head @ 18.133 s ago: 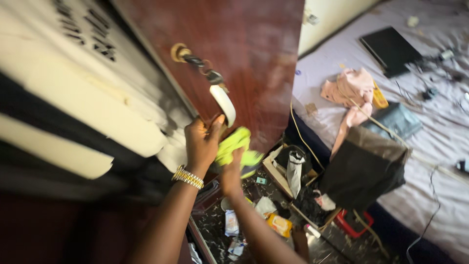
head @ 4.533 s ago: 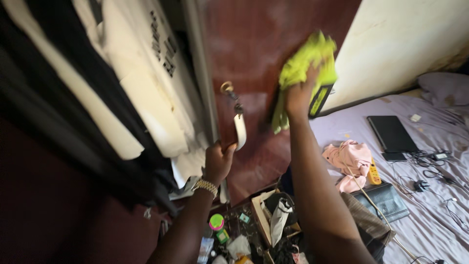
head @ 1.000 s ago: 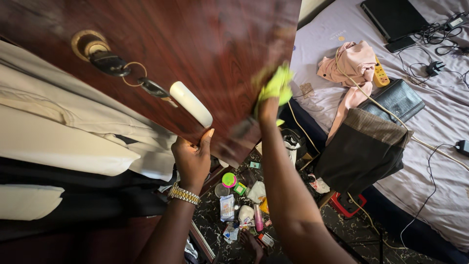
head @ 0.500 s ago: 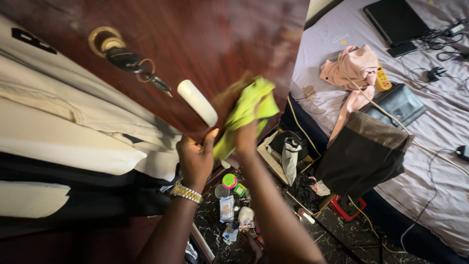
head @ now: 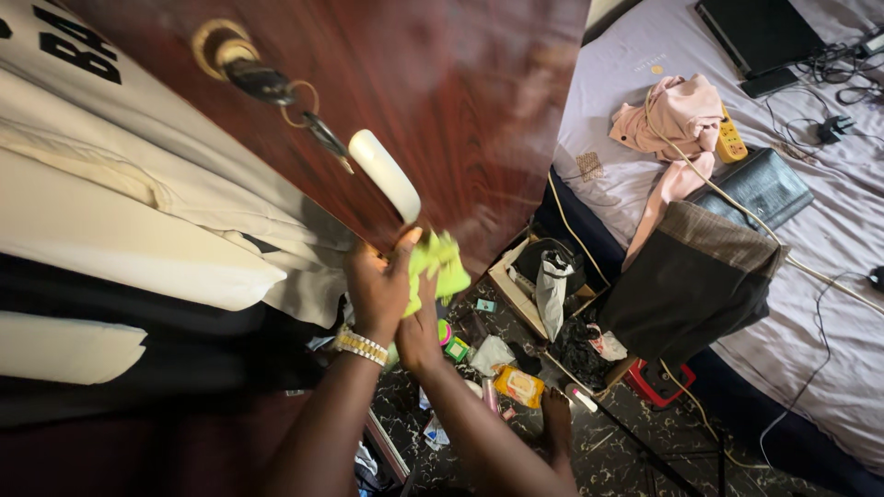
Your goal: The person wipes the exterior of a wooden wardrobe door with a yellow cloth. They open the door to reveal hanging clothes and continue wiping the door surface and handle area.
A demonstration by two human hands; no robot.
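Note:
A dark red-brown wooden door [head: 442,83] fills the top of the head view. A key with a ring [head: 276,87] hangs from its brass lock, with a white handle [head: 385,175] below. My left hand [head: 376,287], with a gold watch on the wrist, grips the door's lower edge just under the handle. My right hand [head: 422,322] holds a bright yellow-green cloth [head: 435,265] pressed at the door's bottom edge, right beside my left hand.
White and black garments [head: 129,230] hang at the left. Small bottles and packets [head: 502,377] litter the dark marbled floor below. A bed [head: 829,267] at the right holds pink clothing, a laptop, a black bag and cables; a dark garment drapes over its edge.
My right hand has brought the cloth down and left across the door, from mid-panel to the bottom edge beside my left hand. My left hand keeps its hold.

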